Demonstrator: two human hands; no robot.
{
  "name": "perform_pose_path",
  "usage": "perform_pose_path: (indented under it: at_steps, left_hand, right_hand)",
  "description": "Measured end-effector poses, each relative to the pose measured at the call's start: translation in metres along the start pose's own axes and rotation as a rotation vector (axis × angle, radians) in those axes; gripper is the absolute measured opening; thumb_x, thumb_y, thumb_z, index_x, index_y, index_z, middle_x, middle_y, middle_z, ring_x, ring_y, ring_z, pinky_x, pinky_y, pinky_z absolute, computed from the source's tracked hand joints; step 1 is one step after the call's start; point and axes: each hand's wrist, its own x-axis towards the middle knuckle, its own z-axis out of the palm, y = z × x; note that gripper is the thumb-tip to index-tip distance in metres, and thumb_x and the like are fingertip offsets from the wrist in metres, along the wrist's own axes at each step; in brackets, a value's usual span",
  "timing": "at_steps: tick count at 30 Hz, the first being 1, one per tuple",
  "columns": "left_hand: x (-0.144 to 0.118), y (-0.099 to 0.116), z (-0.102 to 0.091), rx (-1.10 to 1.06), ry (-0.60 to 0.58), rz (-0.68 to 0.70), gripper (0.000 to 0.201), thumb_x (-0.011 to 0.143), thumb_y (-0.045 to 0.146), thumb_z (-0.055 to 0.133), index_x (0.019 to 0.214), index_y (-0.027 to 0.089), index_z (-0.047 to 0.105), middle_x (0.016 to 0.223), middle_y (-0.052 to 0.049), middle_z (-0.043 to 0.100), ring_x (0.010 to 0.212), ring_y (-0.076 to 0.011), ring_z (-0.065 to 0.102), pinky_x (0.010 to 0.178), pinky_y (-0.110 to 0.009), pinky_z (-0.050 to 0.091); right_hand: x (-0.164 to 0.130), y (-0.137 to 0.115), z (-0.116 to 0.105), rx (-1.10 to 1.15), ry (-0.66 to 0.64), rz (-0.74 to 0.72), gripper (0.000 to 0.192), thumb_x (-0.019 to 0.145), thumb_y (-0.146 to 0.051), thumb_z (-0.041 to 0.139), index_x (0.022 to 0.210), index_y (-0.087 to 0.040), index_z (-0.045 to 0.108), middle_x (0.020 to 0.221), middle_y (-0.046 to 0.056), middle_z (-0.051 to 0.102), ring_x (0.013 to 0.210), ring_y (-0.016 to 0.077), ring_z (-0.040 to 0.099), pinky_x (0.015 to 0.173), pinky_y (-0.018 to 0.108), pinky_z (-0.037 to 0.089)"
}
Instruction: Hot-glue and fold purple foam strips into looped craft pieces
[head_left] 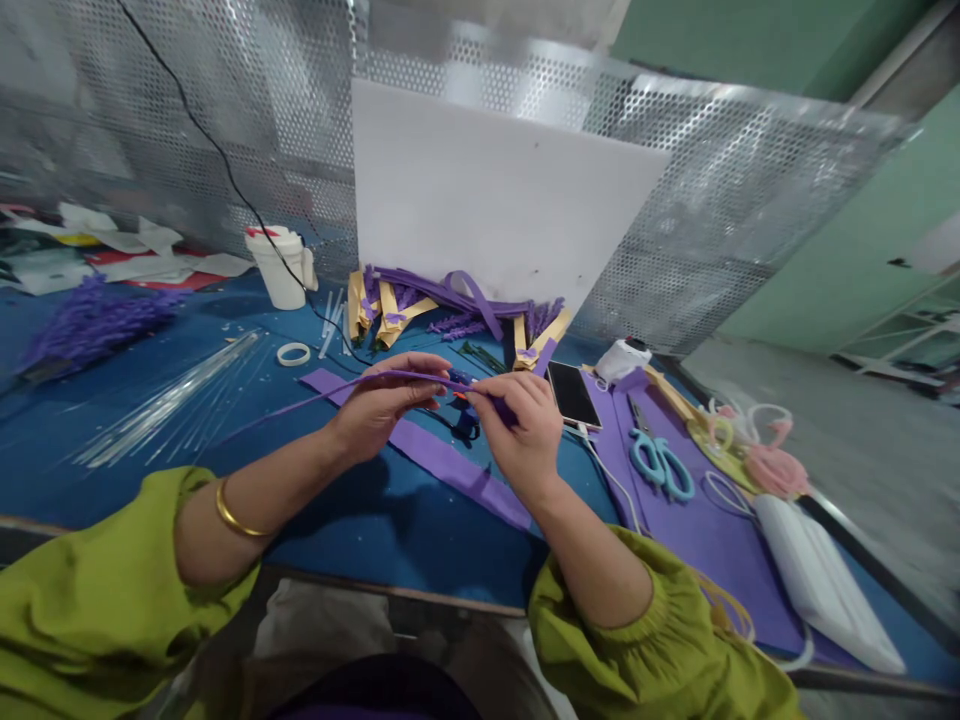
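Note:
Above the table, a narrow purple strip (pixel 300 404) stretches between my two hands, seen almost edge-on, its loose end trailing to the left. My left hand (pixel 394 395) is closed on it, fingers above and thumb below. My right hand (pixel 521 420) pinches its other end, and a dark purple part shows inside the curled fingers. Beneath the hands a wider purple strip (pixel 450 470) lies flat and slanted on the blue table (pixel 360 540). A dark blue object with an orange part (pixel 466 422) is mostly hidden behind the hands.
Blue-handled scissors (pixel 661 465), a phone (pixel 574 394) and purple sheets lie to the right, with a white pack (pixel 829 580). Small wrapped lavender bunches (pixel 394 310) lean against the white board (pixel 487 190). Clear thin sticks (pixel 176 400), a tape roll (pixel 293 354) and a white cup (pixel 277 268) are left.

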Motion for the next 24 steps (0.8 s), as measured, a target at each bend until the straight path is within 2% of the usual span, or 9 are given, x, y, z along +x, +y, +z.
perform_pose_path:
  at_steps: [3, 8, 13, 16, 20, 24]
  left_hand:
    - [-0.001, -0.004, 0.001, 0.056, 0.016, 0.016, 0.017, 0.067, 0.025, 0.085, 0.081, 0.019, 0.078, 0.082, -0.004, 0.071, 0.075, -0.0151, 0.065, 0.067, -0.024, 0.051]
    - [-0.003, -0.011, 0.000, 0.124, 0.001, 0.109, 0.009, 0.074, 0.025, 0.080, 0.070, 0.018, 0.075, 0.076, -0.001, 0.066, 0.074, -0.0123, 0.059, 0.072, -0.022, 0.049]
    - [-0.002, -0.012, 0.001, 0.002, 0.059, -0.003, 0.017, 0.068, 0.030, 0.085, 0.074, 0.017, 0.077, 0.081, -0.003, 0.069, 0.080, -0.0160, 0.063, 0.073, -0.026, 0.052]
    - [0.000, -0.011, 0.002, -0.057, 0.116, -0.008, 0.020, 0.066, 0.031, 0.087, 0.075, 0.016, 0.077, 0.080, -0.003, 0.070, 0.080, -0.0163, 0.064, 0.073, -0.028, 0.052]
    - [0.000, -0.010, 0.004, -0.020, 0.119, 0.076, 0.017, 0.065, 0.027, 0.086, 0.068, 0.016, 0.074, 0.072, -0.001, 0.067, 0.073, -0.0130, 0.062, 0.075, -0.025, 0.051]
    - [-0.002, -0.015, 0.005, 0.015, 0.077, 0.095, 0.015, 0.068, 0.029, 0.085, 0.069, 0.017, 0.075, 0.076, -0.002, 0.069, 0.076, -0.0141, 0.063, 0.075, -0.026, 0.051]
  right_hand:
    - [0.001, -0.002, 0.001, 0.010, -0.020, 0.000, 0.009, 0.090, -0.021, 0.065, 0.084, -0.027, 0.067, 0.081, -0.001, 0.074, 0.077, 0.0185, 0.067, 0.083, 0.039, 0.046]
    - [0.000, -0.006, 0.004, 0.025, -0.057, -0.018, 0.009, 0.090, -0.019, 0.065, 0.083, -0.025, 0.066, 0.079, 0.000, 0.073, 0.077, 0.0179, 0.068, 0.084, 0.039, 0.045]
    - [-0.001, -0.006, 0.004, 0.043, -0.059, -0.013, 0.009, 0.091, -0.021, 0.066, 0.083, -0.024, 0.065, 0.079, -0.001, 0.074, 0.076, 0.0167, 0.068, 0.083, 0.037, 0.046]
    - [-0.001, -0.006, 0.003, 0.003, -0.031, -0.030, 0.012, 0.091, -0.017, 0.065, 0.080, -0.023, 0.065, 0.077, -0.002, 0.074, 0.074, 0.0158, 0.067, 0.083, 0.037, 0.045]
    - [0.000, -0.006, 0.002, -0.034, -0.041, -0.045, 0.009, 0.092, -0.020, 0.065, 0.084, -0.024, 0.066, 0.081, -0.002, 0.076, 0.076, 0.0155, 0.069, 0.093, 0.039, 0.043]
    - [0.000, -0.008, 0.003, -0.051, -0.050, -0.084, 0.004, 0.091, -0.025, 0.069, 0.088, -0.024, 0.066, 0.085, -0.002, 0.078, 0.079, 0.0159, 0.072, 0.101, 0.041, 0.040]
